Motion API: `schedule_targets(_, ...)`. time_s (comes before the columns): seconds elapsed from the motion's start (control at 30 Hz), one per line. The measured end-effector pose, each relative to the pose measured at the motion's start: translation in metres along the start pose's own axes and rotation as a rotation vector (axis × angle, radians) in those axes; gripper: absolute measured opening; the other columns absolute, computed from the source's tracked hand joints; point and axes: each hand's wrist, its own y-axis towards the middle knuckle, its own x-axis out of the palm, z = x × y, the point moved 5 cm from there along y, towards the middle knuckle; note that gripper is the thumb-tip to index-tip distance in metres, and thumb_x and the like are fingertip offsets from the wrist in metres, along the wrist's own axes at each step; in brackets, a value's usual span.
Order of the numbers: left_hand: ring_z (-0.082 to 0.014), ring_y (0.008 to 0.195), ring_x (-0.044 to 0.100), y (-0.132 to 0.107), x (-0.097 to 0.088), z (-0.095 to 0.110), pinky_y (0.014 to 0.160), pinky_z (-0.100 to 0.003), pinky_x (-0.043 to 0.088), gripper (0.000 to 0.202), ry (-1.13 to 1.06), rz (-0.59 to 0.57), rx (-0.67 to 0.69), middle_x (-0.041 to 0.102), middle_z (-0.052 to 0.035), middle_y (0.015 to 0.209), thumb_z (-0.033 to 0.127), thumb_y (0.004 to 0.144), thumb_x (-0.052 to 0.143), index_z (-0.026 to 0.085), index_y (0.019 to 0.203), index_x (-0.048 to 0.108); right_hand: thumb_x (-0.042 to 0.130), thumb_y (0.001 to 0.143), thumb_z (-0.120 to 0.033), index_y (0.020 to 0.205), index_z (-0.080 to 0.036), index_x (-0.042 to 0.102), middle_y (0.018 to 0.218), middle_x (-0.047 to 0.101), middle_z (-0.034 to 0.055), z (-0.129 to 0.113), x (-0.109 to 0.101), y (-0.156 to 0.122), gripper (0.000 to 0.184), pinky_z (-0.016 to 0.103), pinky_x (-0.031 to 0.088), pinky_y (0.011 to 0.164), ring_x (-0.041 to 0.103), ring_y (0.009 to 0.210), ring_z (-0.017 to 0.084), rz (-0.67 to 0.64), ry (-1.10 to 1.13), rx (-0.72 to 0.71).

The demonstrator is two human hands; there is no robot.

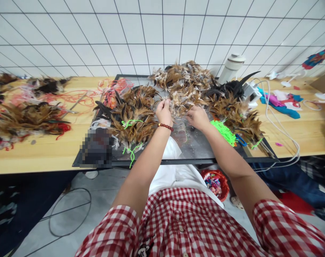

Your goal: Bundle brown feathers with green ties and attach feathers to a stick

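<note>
My left hand (164, 111), with a red bead bracelet (165, 126) at the wrist, is closed in a pinch on pale, fluffy feathers (171, 103). A little to the right, my right hand (199, 118) has its fingers curled together at the near edge of a loose brown feather pile (187, 96); what they pinch is too small to make out. Bundles of brown feathers (135, 121) lie left of my hands, some with green cord tied on. More brown feather bundles (234, 110) lie to the right, beside a heap of bright green cords (223, 133).
A black-edged board (199, 153) lies on the wooden table (280, 128). Behind stands a white cylindrical container (231, 67). Pink-red strings (116, 89) and feather bundles (28, 117) lie left. White cables (278, 121) run down the right. A red basket (224, 182) stands below.
</note>
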Motion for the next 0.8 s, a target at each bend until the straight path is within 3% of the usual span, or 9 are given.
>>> schedule_targets(0.1, -0.0046, 0.053, 0.048, -0.002, 0.002, -0.007, 0.057, -0.019, 0.039, 0.019, 0.035, -0.039, -0.054, 0.061, 0.0051, 0.062, 0.01, 0.091, 0.069, 0.016, 0.074, 0.071, 0.055, 0.092, -0.02, 0.096, -0.016, 0.076, 0.112, 0.074, 0.0172, 0.006, -0.002, 0.002, 0.021, 0.043, 0.046, 0.092, 0.063, 0.106, 0.032, 0.065, 0.071, 0.105)
schedule_targets(0.23, -0.0067, 0.064, 0.058, -0.005, 0.005, -0.017, 0.069, -0.019, 0.047, 0.017, 0.081, -0.121, -0.093, 0.068, 0.0029, 0.068, 0.009, 0.086, 0.073, 0.016, 0.071, 0.071, 0.055, 0.091, -0.02, 0.086, -0.02, 0.064, 0.086, 0.072, 0.0068, 0.022, -0.01, 0.0, 0.01, 0.034, 0.045, 0.079, 0.059, 0.078, 0.021, 0.266, 0.48, 0.235)
schedule_targets(0.33, -0.0075, 0.067, 0.06, -0.008, 0.007, -0.022, 0.075, -0.02, 0.049, 0.018, 0.128, -0.173, -0.107, 0.069, 0.0024, 0.067, 0.008, 0.086, 0.072, 0.016, 0.07, 0.072, 0.063, 0.092, -0.038, 0.079, -0.023, 0.057, 0.07, 0.063, -0.0003, 0.024, -0.009, 0.0, 0.021, 0.03, 0.041, 0.066, 0.049, 0.061, 0.014, 0.319, 0.872, 0.25)
schedule_targets(0.43, -0.0072, 0.063, 0.057, -0.012, 0.01, -0.029, 0.074, -0.02, 0.048, 0.02, 0.199, -0.236, -0.135, 0.067, 0.0025, 0.063, 0.008, 0.086, 0.071, 0.016, 0.068, 0.073, 0.077, 0.081, -0.062, 0.081, -0.023, 0.056, 0.069, 0.062, -0.0016, 0.015, -0.009, 0.0, 0.044, 0.028, 0.04, 0.06, 0.048, 0.06, 0.012, 0.359, 1.15, 0.207)
schedule_targets(0.6, -0.0087, 0.067, 0.062, -0.019, 0.016, -0.044, 0.075, -0.022, 0.051, 0.011, 0.191, -0.404, -0.185, 0.073, 0.001, 0.068, 0.016, 0.078, 0.082, 0.016, 0.07, 0.075, 0.087, 0.066, -0.068, 0.087, -0.025, 0.053, 0.071, 0.063, -0.003, 0.002, -0.007, 0.0, 0.059, 0.027, 0.045, 0.062, 0.059, 0.067, 0.013, 0.434, 1.266, 0.19)
schedule_targets(0.8, -0.0081, 0.067, 0.064, -0.026, 0.019, -0.047, 0.075, -0.021, 0.053, 0.017, 0.121, -0.477, -0.194, 0.072, 0.0019, 0.069, 0.023, 0.072, 0.09, 0.016, 0.071, 0.074, 0.083, 0.07, -0.065, 0.088, -0.027, 0.045, 0.072, 0.063, -0.0038, 0.0, 0.002, 0.001, 0.057, 0.029, 0.047, 0.063, 0.06, 0.066, 0.014, 0.401, 1.209, 0.217)
